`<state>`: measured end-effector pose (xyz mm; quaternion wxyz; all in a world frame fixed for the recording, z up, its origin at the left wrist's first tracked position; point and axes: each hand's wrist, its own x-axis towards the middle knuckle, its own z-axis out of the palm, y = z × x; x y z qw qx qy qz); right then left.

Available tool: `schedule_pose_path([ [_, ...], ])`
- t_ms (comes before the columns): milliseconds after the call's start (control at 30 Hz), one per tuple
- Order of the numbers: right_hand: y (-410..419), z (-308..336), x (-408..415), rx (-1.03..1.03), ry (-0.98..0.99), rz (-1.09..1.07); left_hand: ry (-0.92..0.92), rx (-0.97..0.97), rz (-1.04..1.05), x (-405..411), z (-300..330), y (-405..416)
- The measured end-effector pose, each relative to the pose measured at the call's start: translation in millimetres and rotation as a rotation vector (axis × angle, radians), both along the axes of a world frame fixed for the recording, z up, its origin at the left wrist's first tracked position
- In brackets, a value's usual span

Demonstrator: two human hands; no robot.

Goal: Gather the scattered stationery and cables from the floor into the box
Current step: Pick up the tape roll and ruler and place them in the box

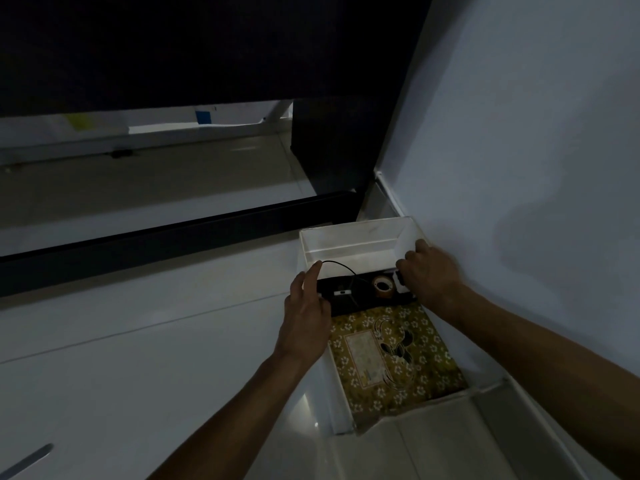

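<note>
Box (349, 244), white, holds tape roll (383, 286) and black cable (341, 268).

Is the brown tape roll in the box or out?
In. The brown tape roll lies inside the white cardboard box, on a black item beyond the floral-patterned notebook.

White box (349, 244), pale inside and out. In it, toward the near end: olive-gold book (398, 355) strewn with small white flowers, pale cream label panel and black cartoon figure on the cover. Beyond the book: brown tape roll (382, 286), thin black cable (341, 266) looping over a black item. Left of box: glossy white floor (138, 341), black bar (156, 244). Right of box: bluish-white wall (536, 133).
</note>
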<state>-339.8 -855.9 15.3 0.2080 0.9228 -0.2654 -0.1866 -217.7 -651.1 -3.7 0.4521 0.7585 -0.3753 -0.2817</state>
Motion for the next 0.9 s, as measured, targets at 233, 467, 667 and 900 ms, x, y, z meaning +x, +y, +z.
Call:
schedule_pose_path([
  [233,10.6,-1.0,-1.1,-0.073,0.033,0.023,-0.014,0.002,0.014,-0.3,-0.3,-0.4],
  [467,5.1,-1.3,-5.0,-0.042,-0.006,0.051,-0.021,-0.007,-0.001,0.0,0.5,0.4],
  [667,3.3,0.5,-5.3,0.027,-0.116,0.040,-0.022,-0.018,-0.004,0.2,-1.0,0.4],
  [900,21.7,19.2,0.7,0.248,-0.522,-0.013,0.049,0.015,-0.072,11.5,6.8,6.0],
])
